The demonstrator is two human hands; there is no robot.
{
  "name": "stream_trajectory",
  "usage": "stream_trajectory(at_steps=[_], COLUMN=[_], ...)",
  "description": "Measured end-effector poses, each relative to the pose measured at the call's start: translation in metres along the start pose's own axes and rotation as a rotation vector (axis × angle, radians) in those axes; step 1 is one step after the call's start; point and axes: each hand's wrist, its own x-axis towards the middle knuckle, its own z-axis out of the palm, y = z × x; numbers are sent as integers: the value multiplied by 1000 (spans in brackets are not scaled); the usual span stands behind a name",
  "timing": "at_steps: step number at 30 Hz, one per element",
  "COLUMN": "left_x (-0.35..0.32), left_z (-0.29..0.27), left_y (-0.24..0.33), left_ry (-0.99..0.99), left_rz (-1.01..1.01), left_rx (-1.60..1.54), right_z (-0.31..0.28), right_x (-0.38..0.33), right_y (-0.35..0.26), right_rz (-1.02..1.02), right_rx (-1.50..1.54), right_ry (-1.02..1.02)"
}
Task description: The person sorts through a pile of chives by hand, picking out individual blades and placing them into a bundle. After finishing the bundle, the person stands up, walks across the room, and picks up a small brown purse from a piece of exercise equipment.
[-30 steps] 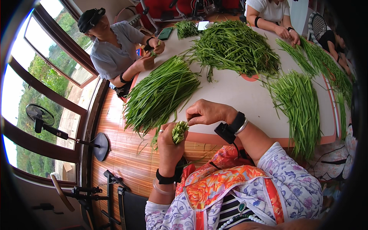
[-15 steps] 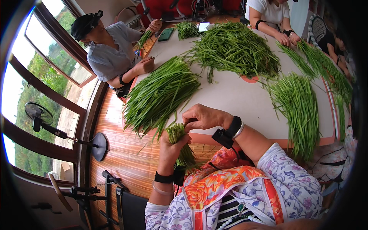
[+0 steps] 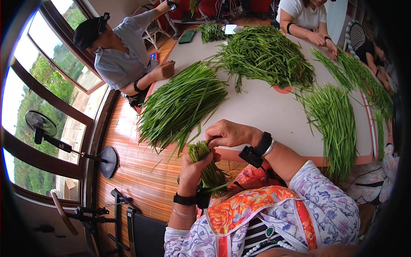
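Over the near edge of the counter (image 3: 261, 118), left of its middle, the person's left hand (image 3: 192, 169) is wrapped firmly around a bundle of green stalks (image 3: 198, 150), pale ends up and leaves hanging below the fist. Close by on its right, the right hand (image 3: 230, 133) has its fingers drawn together at the bundle's top; whether a stalk is pinched between them is too small to tell.

Just beyond the left hand, a thick pile of long leaves (image 3: 184, 105) covers the left side of the counter, its loose tips poking past the edge near the bundle. A big tangled heap (image 3: 266, 55) fills the far middle, with a small pile (image 3: 212, 32), a green case (image 3: 187, 37) and a white object (image 3: 230, 29) at the far left. On the right, another pile (image 3: 332, 128) hangs over the near edge, and more greens (image 3: 364, 79) lie along the far right side. Bare counter lies between the left and right piles.

At the far left sits a person in a light shirt (image 3: 122, 62), one arm raised; at the far right, a person in a white top (image 3: 302, 19) has both hands by the greens. Left of the counter, a fan (image 3: 40, 123) stands on the wooden floor (image 3: 141, 171) by the windows, with a black metal frame (image 3: 116, 216) nearer.
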Motion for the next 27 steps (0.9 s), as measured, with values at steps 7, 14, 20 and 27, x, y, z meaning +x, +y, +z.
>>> stream_trajectory(at_steps=[7,14,20,27], left_x=[-5,-10,-32,-57], left_z=[-1,-3,-3,-10], left_y=[-2,-11,3,13], left_ry=[-14,0,74,117], left_rz=[-2,-53,96,152], left_rx=[46,-5,-166,-207], right_z=[3,1,-51,-51], right_x=[0,-3,-20,-15], right_y=[1,5,49,69], right_rz=[-11,46,251,269], right_rx=[-55,-6,-132,-538], right_ry=[2,3,768,566])
